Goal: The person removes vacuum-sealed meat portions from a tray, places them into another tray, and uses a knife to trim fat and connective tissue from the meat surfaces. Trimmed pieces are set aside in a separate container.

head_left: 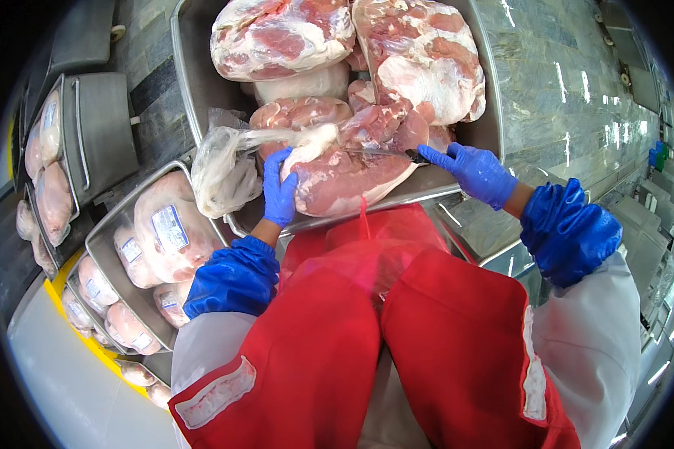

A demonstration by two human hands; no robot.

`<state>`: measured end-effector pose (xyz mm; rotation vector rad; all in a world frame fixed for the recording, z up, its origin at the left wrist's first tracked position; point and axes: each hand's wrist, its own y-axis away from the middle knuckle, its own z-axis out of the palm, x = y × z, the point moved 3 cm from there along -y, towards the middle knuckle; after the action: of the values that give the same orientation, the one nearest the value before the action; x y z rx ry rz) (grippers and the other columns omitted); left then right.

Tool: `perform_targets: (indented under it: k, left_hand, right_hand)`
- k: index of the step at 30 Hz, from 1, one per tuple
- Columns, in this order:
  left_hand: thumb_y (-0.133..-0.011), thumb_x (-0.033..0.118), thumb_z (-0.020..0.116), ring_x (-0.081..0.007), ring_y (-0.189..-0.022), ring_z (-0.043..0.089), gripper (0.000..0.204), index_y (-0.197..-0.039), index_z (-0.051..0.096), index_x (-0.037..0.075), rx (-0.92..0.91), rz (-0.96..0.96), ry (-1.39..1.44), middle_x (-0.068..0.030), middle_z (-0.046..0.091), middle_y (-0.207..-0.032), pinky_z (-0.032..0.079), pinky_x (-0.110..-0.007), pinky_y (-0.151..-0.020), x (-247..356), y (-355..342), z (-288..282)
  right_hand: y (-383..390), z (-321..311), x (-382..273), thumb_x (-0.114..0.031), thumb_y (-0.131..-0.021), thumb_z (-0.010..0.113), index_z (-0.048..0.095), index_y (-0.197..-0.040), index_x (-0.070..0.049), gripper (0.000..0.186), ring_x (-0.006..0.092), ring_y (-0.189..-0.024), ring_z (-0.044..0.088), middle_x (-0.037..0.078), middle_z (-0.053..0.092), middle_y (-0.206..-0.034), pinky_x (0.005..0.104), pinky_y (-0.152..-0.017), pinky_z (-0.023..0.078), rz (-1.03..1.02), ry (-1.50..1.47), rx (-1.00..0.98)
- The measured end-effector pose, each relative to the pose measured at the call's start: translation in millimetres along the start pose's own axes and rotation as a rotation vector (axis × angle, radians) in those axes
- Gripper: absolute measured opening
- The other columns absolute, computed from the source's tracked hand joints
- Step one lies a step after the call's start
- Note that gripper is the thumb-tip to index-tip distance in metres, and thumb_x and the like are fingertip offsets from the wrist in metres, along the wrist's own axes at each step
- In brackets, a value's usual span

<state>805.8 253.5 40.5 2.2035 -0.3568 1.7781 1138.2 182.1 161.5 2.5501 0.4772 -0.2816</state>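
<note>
Red apron (397,337) fills the lower view and hides my body and the tray's near rim. I see my left hand (279,188), blue-gloved, fingers together and clamped on the near cut of raw meat (344,179) in the steel tray (191,82). Right hand (475,172) is closed around a knife (386,153); its blade is hard to make out, lying left-right, tip leftward. Vacuum-packed cuts (165,232) with blue-white rectangular labels sit in trays at left.
</note>
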Motion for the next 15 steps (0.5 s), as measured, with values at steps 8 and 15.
perform_targets:
  k: [8,15]
  left_hand:
    - [-0.073,0.02,0.049,-0.0314,-0.107,0.041,0.048,-0.116,0.042,0.001,-0.087,0.139,-0.504,-0.0161,0.044,-0.113,0.028,-0.039,-0.096,29,-20,-5]
    - [-0.075,0.02,0.046,-0.0323,-0.102,0.05,0.044,-0.118,0.046,0.009,-0.789,0.266,-0.561,-0.0187,0.052,-0.111,0.036,-0.041,-0.09,59,-93,32]
  right_hand:
    - [7,16,5,-0.001,-0.076,0.043,0.033,-0.13,-0.029,0.062,0.0298,-0.066,0.056,0.014,0.052,-0.078,0.0388,-0.056,0.047,-0.003,-0.011,0.088]
    - [32,-67,-29,-0.001,-0.072,0.046,0.033,-0.129,-0.018,0.061,0.0329,-0.07,0.057,0.017,0.057,-0.078,0.0409,-0.059,0.046,0.039,-0.121,-0.101]
